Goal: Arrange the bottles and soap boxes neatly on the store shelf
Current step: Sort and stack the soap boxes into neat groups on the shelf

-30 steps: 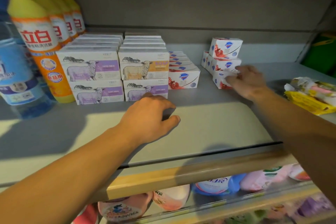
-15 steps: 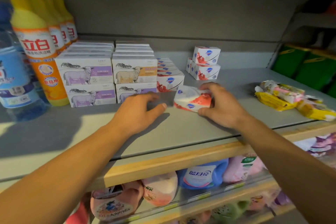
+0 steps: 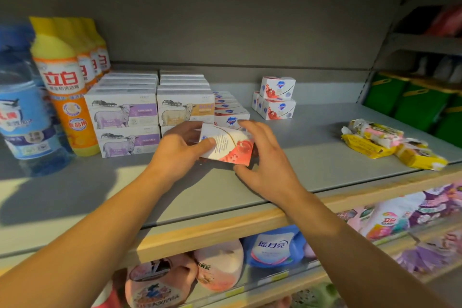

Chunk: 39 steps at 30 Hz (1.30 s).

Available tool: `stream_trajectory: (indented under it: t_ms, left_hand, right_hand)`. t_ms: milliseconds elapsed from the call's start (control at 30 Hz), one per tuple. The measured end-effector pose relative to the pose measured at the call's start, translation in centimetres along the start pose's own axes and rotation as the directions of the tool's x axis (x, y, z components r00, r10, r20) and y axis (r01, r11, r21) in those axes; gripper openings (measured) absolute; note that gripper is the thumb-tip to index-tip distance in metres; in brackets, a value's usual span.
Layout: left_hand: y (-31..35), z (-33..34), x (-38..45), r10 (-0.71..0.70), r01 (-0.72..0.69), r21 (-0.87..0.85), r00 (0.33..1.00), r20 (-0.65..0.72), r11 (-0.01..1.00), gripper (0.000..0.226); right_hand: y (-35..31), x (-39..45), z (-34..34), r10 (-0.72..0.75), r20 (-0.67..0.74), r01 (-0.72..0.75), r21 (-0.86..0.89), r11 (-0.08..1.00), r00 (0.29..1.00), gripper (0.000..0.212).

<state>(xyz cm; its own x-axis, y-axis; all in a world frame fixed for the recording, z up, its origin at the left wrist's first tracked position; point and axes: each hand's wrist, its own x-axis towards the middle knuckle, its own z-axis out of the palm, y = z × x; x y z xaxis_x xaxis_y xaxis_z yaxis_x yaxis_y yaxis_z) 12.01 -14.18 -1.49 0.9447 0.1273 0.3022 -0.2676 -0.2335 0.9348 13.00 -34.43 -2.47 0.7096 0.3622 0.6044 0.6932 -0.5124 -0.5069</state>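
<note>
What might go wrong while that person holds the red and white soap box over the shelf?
Both hands, left and right, hold the soap box tilted, close to the row of matching boxes; pushing it in crooked might knock that row askew. The small stack behind looks easy to topple.

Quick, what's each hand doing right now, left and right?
Left hand: holding the red and white soap box, thumb on its face.
Right hand: holding the same soap box, fingers curled over its far edge.

a shop: stocked grey shelf (image 3: 312, 147) with rowed soap boxes (image 3: 122, 110) and detergent bottles (image 3: 62, 87).
</note>
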Motion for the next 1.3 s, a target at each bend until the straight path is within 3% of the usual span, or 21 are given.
stream_trajectory:
  t_ms: [67,200,300,533,667,833,933,1033,1167,1233,1300]
  left_hand:
    - [0.1,-0.1,0.1,0.064,-0.064,0.033,0.998,-0.011,0.997,0.04]
    - [0.8,0.0,-0.6,0.227,-0.228,0.064,0.974,0.025,0.972,0.048]
    - [1.1,0.2,-0.9,0.311,-0.312,0.071,0.95,0.024,0.947,0.056]
    - [1.5,0.4,-1.3,0.44,-0.44,-0.005,0.897,0.031,0.898,0.047]
    - [1.2,0.2,-1.2,0.391,-0.391,0.013,0.92,0.007,0.92,0.046]
    - [0.4,0.0,-0.3,0.056,-0.053,0.021,0.988,-0.143,0.998,0.008]
    - [0.3,0.1,-0.4,-0.105,0.091,-0.12,0.989,-0.109,0.989,0.028]
    - [0.4,0.2,-0.5,-0.169,0.158,-0.179,0.985,-0.046,0.971,0.029]
    - [0.8,0.0,-0.5,-0.102,0.108,-0.254,0.994,0.037,0.961,0.038]
    - [0.8,-0.1,-0.9,0.042,-0.029,-0.123,0.994,0.105,0.992,0.03]
    - [0.5,0.0,-1.1,0.155,-0.172,0.086,0.973,0.17,0.981,0.034]
  right_hand:
    - [0.0,0.2,-0.2,0.118,0.0,-0.117,0.138,0.984,0.993,0.076]
    - [0.6,0.4,-0.3,0.28,0.005,-0.267,0.313,0.911,0.96,0.05]
    - [0.8,0.4,-0.5,0.248,-0.053,-0.218,0.328,0.919,0.967,0.045]
    - [0.9,0.1,-0.5,0.171,-0.188,-0.118,0.262,0.958,0.967,0.044]
    - [0.7,0.0,-0.5,0.181,-0.175,-0.129,0.272,0.954,0.968,0.046]
    - [-0.1,0.0,-0.8,0.196,-0.083,-0.149,0.388,0.91,0.977,0.063]
    - [-0.2,-0.2,-1.0,0.153,0.035,-0.155,0.386,0.909,0.988,0.077]
    - [-0.1,-0.2,-0.9,0.153,0.018,-0.15,0.341,0.928,0.988,0.064]
    - [0.1,0.1,-0.8,0.309,-0.063,-0.259,0.403,0.878,0.949,0.036]
    - [0.3,0.3,-1.1,0.441,-0.008,-0.372,0.524,0.767,0.897,0.036]
    - [0.4,0.3,-1.4,0.522,0.048,-0.463,0.535,0.706,0.851,0.043]
